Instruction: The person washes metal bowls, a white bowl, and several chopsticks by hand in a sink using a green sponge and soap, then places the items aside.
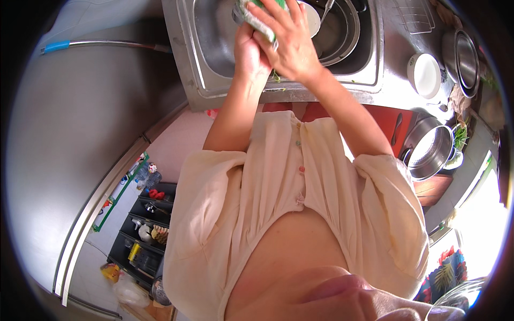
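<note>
At the top edge, both hands meet over the stainless steel sink [217, 87]. My right hand [295, 50] lies over a green-and-white scrubbing cloth [257, 22], its fingers spread across it. From below, my left hand [253, 56] grips the same bundle, with most of its fingers hidden. A small grey edge shows beside the cloth; what it belongs to cannot be told. Just beyond my right hand is a white bowl [312, 22], partly covered. In the right part of the sink sits a round metal pan [350, 48] with a metal utensil handle [327, 9] leaning in it.
Right of the sink stand a white bowl [427, 76], nested metal pots [451, 56] and a wire rack [419, 18]. Lower down is a steamer pot [429, 150]. A large grey panel with a blue-ended handle [56, 47] fills the left. Black storage bins [136, 240] stand behind it.
</note>
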{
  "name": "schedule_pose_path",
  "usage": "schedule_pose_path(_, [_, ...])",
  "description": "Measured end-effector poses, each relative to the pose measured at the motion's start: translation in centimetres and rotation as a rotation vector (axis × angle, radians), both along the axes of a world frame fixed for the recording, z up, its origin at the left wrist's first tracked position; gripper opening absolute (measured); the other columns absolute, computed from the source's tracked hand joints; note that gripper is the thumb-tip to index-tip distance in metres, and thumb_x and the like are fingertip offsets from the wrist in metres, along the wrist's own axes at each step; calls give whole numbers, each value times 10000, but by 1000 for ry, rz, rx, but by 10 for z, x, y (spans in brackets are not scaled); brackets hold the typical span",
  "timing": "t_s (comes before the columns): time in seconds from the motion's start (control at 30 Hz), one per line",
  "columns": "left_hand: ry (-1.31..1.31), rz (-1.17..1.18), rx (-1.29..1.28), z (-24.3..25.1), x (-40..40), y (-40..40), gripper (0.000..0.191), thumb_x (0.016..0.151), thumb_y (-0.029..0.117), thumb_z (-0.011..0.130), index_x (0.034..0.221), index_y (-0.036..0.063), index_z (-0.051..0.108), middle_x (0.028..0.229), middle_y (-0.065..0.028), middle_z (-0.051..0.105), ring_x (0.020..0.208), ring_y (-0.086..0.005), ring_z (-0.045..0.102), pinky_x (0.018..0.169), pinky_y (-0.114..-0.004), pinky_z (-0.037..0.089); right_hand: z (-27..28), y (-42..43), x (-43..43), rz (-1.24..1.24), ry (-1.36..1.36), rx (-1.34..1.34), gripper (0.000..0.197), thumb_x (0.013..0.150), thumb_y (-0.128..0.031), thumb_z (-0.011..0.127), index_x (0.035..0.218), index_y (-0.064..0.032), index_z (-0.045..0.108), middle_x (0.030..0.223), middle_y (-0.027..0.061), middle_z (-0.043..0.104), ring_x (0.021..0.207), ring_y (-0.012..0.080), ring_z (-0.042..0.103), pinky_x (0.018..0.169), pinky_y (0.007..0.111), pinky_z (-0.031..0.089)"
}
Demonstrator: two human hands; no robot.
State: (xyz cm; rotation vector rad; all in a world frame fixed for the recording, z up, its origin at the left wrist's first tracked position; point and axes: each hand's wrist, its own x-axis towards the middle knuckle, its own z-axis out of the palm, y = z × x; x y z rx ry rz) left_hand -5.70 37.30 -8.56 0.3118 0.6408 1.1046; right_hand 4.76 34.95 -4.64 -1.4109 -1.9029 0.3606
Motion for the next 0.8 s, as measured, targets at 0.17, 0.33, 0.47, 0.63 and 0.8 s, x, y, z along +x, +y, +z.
schedule_pose_path(0.17, [-41,-106,-46,1,-18,-14,200,955,187,611,1096,46,626,1002,-77,700,856,-169,689,709,-326,560,-107,30,73,-58,1128,-356,408,1012,-254,472,1308,22,522,1262,168,595,1207,265,543,1035,370,424])
schedule_pose_path(0.33, [1013,-281,542,-10,-21,-8,237,864,228,736,813,14,648,690,-66,675,628,-126,645,551,-293,482,-141,18,84,-314,1302,-661,446,987,-220,561,1318,72,494,1284,147,581,1199,229,541,1024,334,426])
schedule_pose_path(0.47, [1597,-484,1075,-11,-4,-9,200,845,235,693,793,53,628,693,-129,665,601,-327,639,511,-395,486,-72,39,100,-499,389,-166,437,917,-168,644,1269,59,519,1165,260,609,1060,361,611,907,392,481])
schedule_pose_path(0.63, [1773,-809,1537,-27,38,9,95,853,144,616,909,77,652,756,-126,689,714,-319,680,697,-428,522,-85,94,172,-415,-58,135,197,887,-117,591,1028,21,592,991,269,602,893,464,589,759,498,486])
schedule_pose_path(0.8, [1910,-907,1694,-43,74,22,148,808,83,586,945,105,636,802,-69,713,840,-221,694,795,-385,430,-127,112,229,-214,-207,-265,214,895,-153,562,1018,20,591,957,278,603,866,468,590,738,510,481])
